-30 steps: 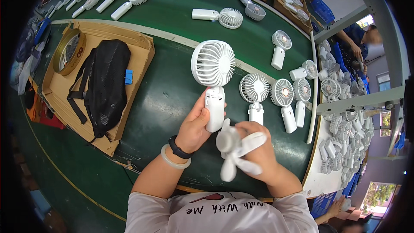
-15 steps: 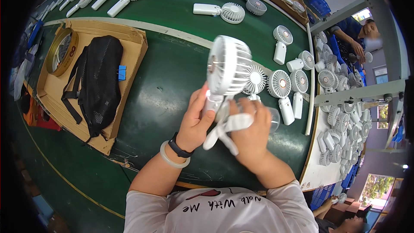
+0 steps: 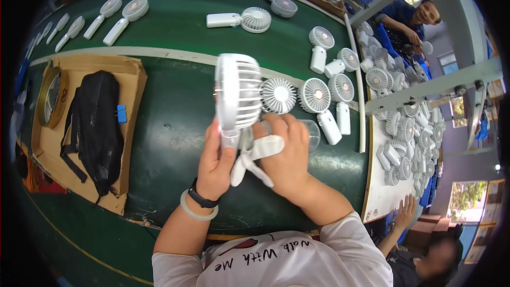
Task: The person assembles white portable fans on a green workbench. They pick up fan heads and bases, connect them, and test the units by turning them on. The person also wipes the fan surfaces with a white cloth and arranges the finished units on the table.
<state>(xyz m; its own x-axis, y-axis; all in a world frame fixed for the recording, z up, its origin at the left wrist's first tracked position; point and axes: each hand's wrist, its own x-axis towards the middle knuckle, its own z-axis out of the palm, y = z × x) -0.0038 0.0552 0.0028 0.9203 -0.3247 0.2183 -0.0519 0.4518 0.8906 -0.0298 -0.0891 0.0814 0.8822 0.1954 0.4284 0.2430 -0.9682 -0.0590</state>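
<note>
My left hand (image 3: 217,166) is closed round the handle of a white handheld fan (image 3: 237,93), holding it upright with its round grille edge-on above the table. Just right of it, my right hand (image 3: 287,154) is curled with a white bladed fan propeller (image 3: 255,154) at its thumb side. The propeller's blades lie against the hand and below the fan's head; the thumb is hidden behind them. A clear round plastic piece (image 3: 312,135) shows beyond the right fingers. Past that hand lies another white fan (image 3: 278,95), its handle out of sight.
Several white fans (image 3: 317,95) lie to the right and along the green table (image 3: 175,90). A cardboard tray (image 3: 123,154) at left holds a black mesh bag (image 3: 96,127) and a tape roll (image 3: 56,98). Fans crowd a white side table (image 3: 378,204). Two other people are at right.
The view has shifted, so the table's things sit further left. The held fan is turned more edge-on. My right hand stays beside it with the propeller. The person at lower right has raised a hand.
</note>
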